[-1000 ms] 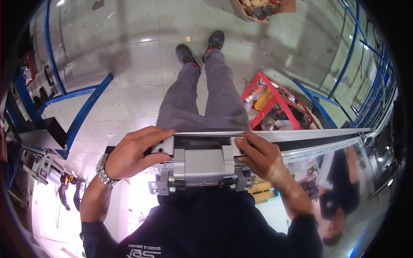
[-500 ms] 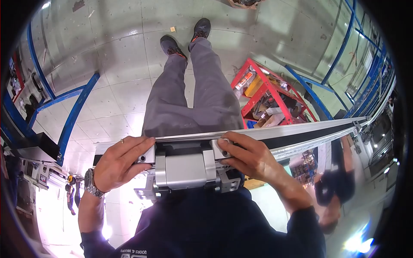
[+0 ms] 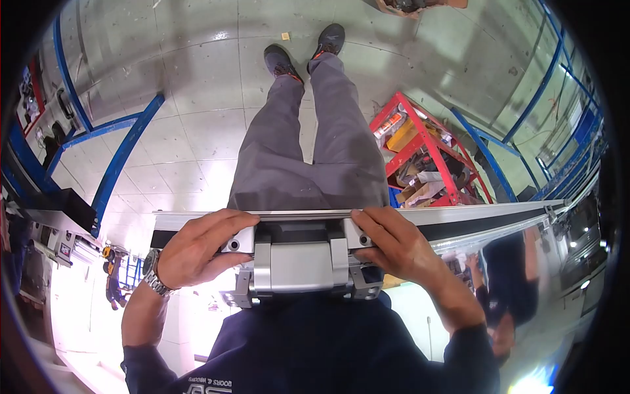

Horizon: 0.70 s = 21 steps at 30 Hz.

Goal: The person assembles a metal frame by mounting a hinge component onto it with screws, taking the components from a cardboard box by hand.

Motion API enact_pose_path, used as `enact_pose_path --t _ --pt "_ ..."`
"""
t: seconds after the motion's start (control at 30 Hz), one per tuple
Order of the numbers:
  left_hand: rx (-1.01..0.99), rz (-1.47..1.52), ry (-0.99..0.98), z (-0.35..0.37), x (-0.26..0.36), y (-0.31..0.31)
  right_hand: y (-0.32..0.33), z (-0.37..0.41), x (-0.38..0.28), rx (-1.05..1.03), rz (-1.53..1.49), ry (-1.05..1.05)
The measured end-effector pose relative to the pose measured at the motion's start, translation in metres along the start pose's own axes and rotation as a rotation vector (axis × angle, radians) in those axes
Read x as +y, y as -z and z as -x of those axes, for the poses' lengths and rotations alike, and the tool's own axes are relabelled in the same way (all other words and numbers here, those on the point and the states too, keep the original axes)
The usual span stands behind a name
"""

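Note:
A silver door hinge (image 3: 301, 266) with a wide middle barrel lies against a long aluminium profile (image 3: 453, 215) in front of my legs. My left hand (image 3: 200, 246), with a metal watch on its wrist, grips the hinge's left end block, fingers on top and thumb below. Around the right end block my right hand (image 3: 397, 243) is closed the same way. A dark round hole shows in each end block. Metal brackets (image 3: 367, 284) sit below the hinge on the side nearer my body. The thumb tips are partly hidden.
A red shelf rack (image 3: 426, 151) holding boxes and bottles stands beyond the profile on the right. Blue metal stands (image 3: 128, 164) rise at the left and right. Another person (image 3: 510, 282) is at the lower right. A cardboard box (image 3: 420, 8) lies at the top edge.
The view has shifted, so the hinge, hands and legs appear farther right. Both hands keep their hold on the end blocks. The other person has changed posture.

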<state>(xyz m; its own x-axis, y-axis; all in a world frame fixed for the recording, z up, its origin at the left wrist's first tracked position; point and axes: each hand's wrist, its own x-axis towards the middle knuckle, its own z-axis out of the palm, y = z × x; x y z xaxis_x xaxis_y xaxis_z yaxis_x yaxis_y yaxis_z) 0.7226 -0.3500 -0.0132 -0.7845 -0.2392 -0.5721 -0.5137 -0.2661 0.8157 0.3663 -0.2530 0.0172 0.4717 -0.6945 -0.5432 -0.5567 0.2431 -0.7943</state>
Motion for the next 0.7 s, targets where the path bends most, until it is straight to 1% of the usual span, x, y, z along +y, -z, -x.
enact_pose_path --t 0.13,0.23,0.43,0.53,0.63,0.67,0.7 --pt "0.013 0.064 0.038 -0.005 0.001 0.002 0.004 0.000 -0.006 0.019 -0.068 -0.064" --pt "0.061 0.063 -0.011 -0.007 -0.002 0.001 0.005 -0.004 -0.003 0.021 -0.100 -0.112" --pt "0.045 0.100 0.027 -0.007 -0.002 0.000 0.002 -0.004 -0.008 0.002 -0.115 -0.172" --pt "-0.027 0.075 0.078 -0.008 0.006 0.005 0.002 -0.003 -0.011 -0.008 -0.115 -0.208" --pt "0.049 0.041 0.050 -0.003 0.008 -0.004 0.001 -0.003 -0.016 -0.003 -0.116 -0.240" --pt "0.041 0.044 0.088 -0.002 0.011 -0.005 0.001 -0.003 -0.017 -0.001 -0.120 -0.246" --pt "0.065 0.040 0.073 0.001 0.010 -0.009 0.000 -0.002 -0.019 -0.002 -0.126 -0.257"
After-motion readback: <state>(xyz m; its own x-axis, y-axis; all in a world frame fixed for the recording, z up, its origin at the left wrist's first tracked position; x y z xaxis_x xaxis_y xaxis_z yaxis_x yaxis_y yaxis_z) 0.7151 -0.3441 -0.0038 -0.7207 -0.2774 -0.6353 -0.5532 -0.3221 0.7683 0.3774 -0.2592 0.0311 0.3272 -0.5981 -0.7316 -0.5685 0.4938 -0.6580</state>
